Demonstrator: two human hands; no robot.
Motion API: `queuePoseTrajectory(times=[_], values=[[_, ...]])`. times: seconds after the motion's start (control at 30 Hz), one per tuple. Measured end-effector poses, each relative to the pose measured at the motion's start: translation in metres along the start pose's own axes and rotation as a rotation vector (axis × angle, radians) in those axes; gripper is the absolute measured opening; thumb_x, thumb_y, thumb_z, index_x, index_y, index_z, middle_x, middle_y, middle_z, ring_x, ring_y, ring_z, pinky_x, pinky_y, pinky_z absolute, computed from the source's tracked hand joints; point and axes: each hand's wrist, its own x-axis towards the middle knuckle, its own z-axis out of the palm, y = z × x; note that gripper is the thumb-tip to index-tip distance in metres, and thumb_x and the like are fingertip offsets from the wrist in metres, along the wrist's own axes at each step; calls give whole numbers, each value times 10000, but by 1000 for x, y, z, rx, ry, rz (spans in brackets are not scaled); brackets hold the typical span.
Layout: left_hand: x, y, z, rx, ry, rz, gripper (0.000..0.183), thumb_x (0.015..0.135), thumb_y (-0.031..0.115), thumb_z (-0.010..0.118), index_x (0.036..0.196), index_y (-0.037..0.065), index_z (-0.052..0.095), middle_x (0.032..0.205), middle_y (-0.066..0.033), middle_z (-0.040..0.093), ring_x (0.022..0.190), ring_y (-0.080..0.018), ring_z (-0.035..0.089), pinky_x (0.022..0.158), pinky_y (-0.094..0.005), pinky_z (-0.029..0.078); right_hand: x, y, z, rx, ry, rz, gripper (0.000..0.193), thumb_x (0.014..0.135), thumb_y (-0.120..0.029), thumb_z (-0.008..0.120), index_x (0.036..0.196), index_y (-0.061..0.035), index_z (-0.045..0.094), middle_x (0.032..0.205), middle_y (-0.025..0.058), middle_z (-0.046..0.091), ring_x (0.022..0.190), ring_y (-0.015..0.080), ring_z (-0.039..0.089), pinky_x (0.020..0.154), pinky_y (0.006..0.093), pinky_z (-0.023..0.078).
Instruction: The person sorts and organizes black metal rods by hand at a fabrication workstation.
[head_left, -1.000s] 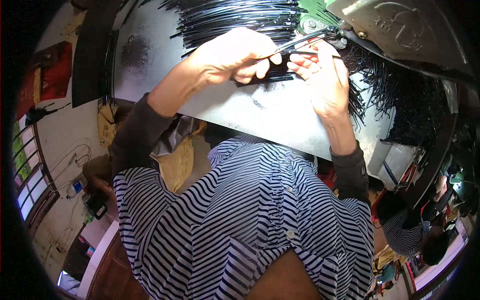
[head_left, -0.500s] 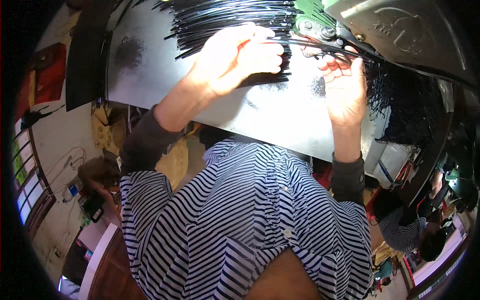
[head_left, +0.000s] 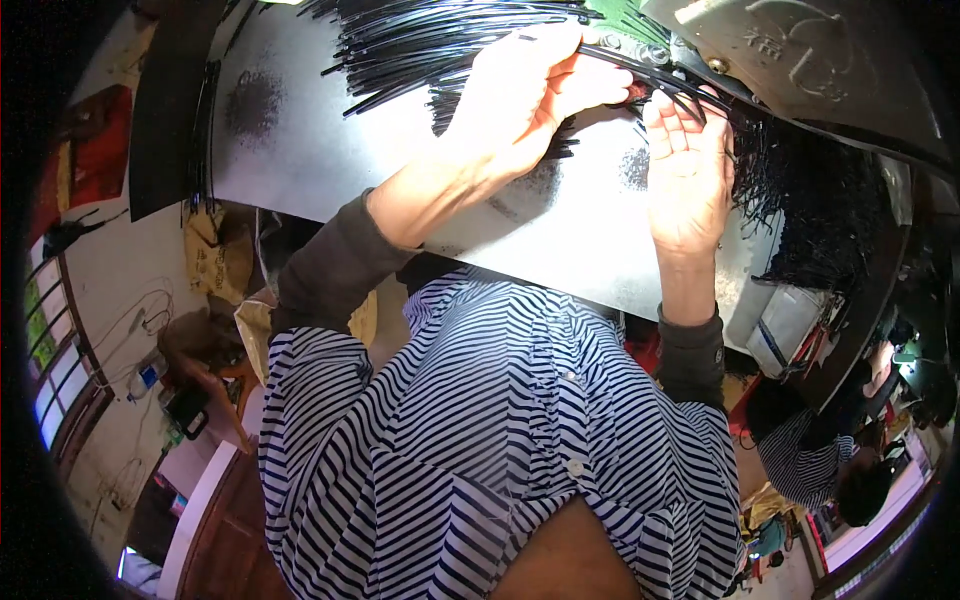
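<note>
A thin black strip [head_left: 655, 73] runs from my left hand [head_left: 530, 100] toward the machine at the upper right. My left fingers are closed on it, and the back of that hand hides part of the pile behind. My right hand [head_left: 688, 175], palm up, has its fingertips curled at the strip's right end beside the machine. Many similar black strips [head_left: 430, 45] lie in a loose pile across the far side of the metal table [head_left: 320, 160]. Whether my hands hold one strip or more is hard to make out.
A grey metal machine cover [head_left: 800, 50] overhangs the upper right, with a green bolted part [head_left: 625, 45] beneath its edge. Tangled short black pieces [head_left: 800, 200] heap up at the right. A pale box [head_left: 785, 330] sits below them. Another person [head_left: 800, 450] is at the far right.
My left hand has moved right, closer to my right hand, and the strip has shifted right toward the machine. My right hand stays nearly in place.
</note>
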Motion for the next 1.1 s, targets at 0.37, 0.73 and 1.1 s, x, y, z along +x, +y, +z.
queuePoseTrajectory(times=[0.37, 0.73, 1.1], values=[[4, 7, -8, -51, -76, 23, 179, 931, 85, 572, 982, -86, 586, 1009, -207, 643, 911, -364, 677, 861, -486, 577, 0, 0, -3, -43, -100, 0, 275, 1033, -199, 403, 1182, -3, 525, 1102, 193, 625, 1058, 310, 632, 956, 484, 520], [-3, 16, 19, 53, -108, 22, 145, 913, 99, 582, 990, -20, 611, 914, -146, 648, 869, -303, 655, 832, -437, 550, 3, 3, 14, 3, 62, -16, 294, 1027, -225, 422, 1116, 35, 529, 1119, 223, 605, 1126, 360, 589, 1017, 507, 470], [7, 13, 28, 108, -81, 54, 144, 943, 136, 560, 982, 3, 598, 858, -96, 613, 789, -236, 635, 783, -432, 555, 21, -1, 13, -8, 144, -55, 279, 1009, -210, 471, 995, 60, 543, 1028, 220, 621, 1108, 408, 587, 1003, 523, 480]])
